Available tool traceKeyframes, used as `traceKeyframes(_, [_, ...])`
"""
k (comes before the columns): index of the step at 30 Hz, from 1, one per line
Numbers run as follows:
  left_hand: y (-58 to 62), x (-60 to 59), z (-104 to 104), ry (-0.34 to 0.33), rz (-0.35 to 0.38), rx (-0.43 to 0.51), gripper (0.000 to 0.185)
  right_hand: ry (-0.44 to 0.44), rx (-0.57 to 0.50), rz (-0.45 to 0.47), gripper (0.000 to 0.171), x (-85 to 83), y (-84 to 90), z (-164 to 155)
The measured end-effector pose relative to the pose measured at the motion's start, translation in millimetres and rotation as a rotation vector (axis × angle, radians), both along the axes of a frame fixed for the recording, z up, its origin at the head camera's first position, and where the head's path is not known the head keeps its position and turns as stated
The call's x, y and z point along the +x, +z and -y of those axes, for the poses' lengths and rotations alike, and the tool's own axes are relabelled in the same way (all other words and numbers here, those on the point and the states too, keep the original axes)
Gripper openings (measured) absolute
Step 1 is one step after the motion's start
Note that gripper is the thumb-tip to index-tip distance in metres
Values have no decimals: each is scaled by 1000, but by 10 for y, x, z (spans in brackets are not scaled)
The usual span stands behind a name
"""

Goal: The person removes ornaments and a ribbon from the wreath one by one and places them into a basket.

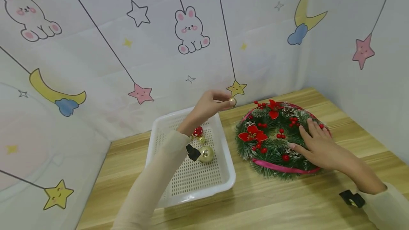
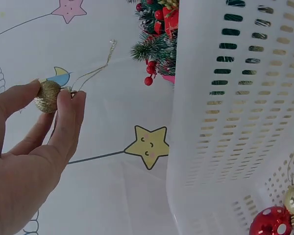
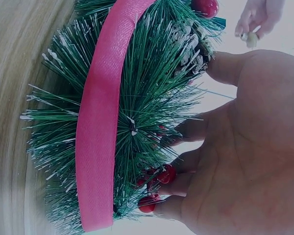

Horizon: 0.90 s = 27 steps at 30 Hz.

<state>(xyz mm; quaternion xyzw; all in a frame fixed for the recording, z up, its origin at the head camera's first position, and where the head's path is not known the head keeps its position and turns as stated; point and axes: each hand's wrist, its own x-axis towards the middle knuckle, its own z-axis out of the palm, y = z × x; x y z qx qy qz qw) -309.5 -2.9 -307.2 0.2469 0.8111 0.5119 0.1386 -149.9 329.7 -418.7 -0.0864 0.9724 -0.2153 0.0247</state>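
Between thumb and fingers, my left hand (image 1: 213, 103) pinches a small glittery gold ball ornament (image 2: 47, 96) with a thin gold hanging loop. It is held above the basket's far right corner, left of the wreath. The green Christmas wreath (image 1: 271, 144) lies on the table with red poinsettias, berries, pinecones and a pink ribbon (image 3: 100, 117). My right hand (image 1: 319, 144) rests on the wreath's right side, its fingers spread over the needles. In the right wrist view the fingertips reach in among the needles and red berries.
A white plastic basket (image 1: 230, 176) stands left of the wreath. In it lie a large shiny gold ball (image 1: 206, 154), a smaller gold one (image 1: 201, 140) and a red white-dotted ornament (image 1: 198, 131). The wooden table (image 1: 262, 205) meets a patterned cloth wall (image 1: 105, 63) behind.
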Motion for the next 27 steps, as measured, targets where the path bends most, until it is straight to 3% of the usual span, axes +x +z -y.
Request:
traceKeyframes(8, [92,118,272,30,-85,-117,29,1,9,-6,94,-12,1,-9])
traceKeyframes(18, [70,143,698,-1,-58,-150,29,11,2,-3,94,4,-11,3])
traceKeyframes(27, [-84,122,1084,71,9,-125,31,22,-4,-4,93,3,-16,-12])
